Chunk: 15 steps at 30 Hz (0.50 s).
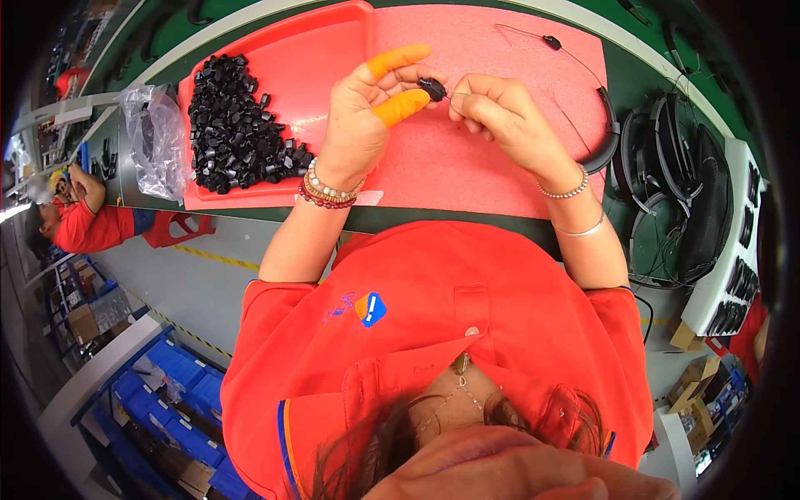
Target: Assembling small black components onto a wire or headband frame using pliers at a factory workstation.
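Observation:
My left hand [367, 104], with yellow finger covers on its thumb and a finger, pinches a small black plastic piece [432, 89]. Close beside it, my right hand [497, 110] has its thumb and fingertips pressed together on what looks like a thin wire [450, 97] at the end of that piece. The wire's far part is hidden by my fingers. A black curved band [606, 137] lies to the right of my right hand. From its upper end a thin wire leads to another black plastic piece [552, 42] on the pink foam mat [467, 171].
A red tray [333, 37] at the left holds a heap of small black pieces [237, 125]. Left of it lies a clear plastic bag [156, 142]. Several black bands with wires [667, 167] are piled at the right, beside a white rack [733, 242]. Another person [87, 221] sits far left.

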### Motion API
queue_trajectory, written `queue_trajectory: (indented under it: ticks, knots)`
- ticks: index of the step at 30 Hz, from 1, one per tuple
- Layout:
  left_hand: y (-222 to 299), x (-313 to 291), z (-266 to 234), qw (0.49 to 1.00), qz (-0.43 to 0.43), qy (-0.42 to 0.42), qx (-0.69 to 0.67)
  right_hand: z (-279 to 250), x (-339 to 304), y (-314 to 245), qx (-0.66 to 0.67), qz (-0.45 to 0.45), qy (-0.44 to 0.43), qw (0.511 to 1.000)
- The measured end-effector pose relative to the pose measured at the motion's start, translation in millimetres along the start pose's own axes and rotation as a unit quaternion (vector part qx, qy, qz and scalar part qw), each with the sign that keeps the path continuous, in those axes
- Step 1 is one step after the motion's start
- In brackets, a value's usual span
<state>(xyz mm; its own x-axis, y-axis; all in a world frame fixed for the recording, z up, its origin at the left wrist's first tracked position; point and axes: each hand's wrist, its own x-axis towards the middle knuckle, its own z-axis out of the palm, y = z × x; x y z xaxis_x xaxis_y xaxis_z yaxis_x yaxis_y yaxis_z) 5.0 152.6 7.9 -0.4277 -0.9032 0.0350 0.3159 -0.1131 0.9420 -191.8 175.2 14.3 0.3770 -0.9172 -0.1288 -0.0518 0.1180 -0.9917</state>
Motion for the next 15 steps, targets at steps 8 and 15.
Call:
queue_trajectory:
  ticks: [8,15]
  knots:
    - [-8.3,2.4,6.8,0.998,-0.013,0.011,-0.054,8.1,-4.4,4.8,-0.101,-0.112,0.077,0.985]
    - [-12.3,7.6,13.7,0.997,-0.028,0.065,-0.018,10.5,-4.7,15.9,-0.394,-0.305,0.239,0.833]
